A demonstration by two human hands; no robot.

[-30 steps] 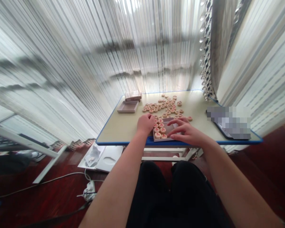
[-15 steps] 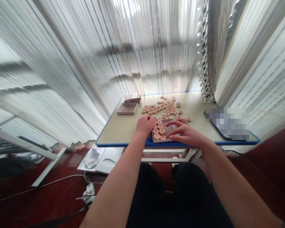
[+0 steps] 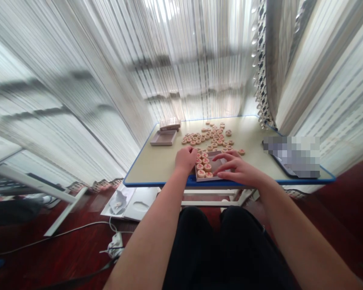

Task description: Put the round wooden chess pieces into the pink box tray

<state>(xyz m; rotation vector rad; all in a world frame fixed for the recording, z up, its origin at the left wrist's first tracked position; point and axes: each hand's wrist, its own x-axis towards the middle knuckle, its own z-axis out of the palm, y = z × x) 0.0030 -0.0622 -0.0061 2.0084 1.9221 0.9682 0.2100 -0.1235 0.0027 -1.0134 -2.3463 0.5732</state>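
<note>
A shallow box (image 3: pixel 213 154) lies at the table's front edge. In its left part, round xiangqi pieces (image 3: pixel 207 166) with red characters sit in two columns. My left hand (image 3: pixel 186 159) is closed beside the box's left wall, its fingertips curled at the upper left corner; what they pinch, if anything, is hidden. Over the box's right part is my right hand (image 3: pixel 234 166), fingers spread and bent, the fingertips close to the right column of pieces. I see nothing held in it. More loose xiangqi pieces (image 3: pixel 215 137) lie scattered beyond the box.
On the table (image 3: pixel 151 165), a shallow box lid or tray (image 3: pixel 163 138) stands at the back left, with a stacked bundle (image 3: pixel 170 123) behind it. A dark-edged tray-like object (image 3: pixel 278 158), partly pixelated, lies at the right. Below left are an open white box (image 3: pixel 136 203) and a power strip (image 3: pixel 115 245).
The view has shifted slightly. Both hands keep nearly the same place and pose at the box, and the pieces in it look unchanged.
</note>
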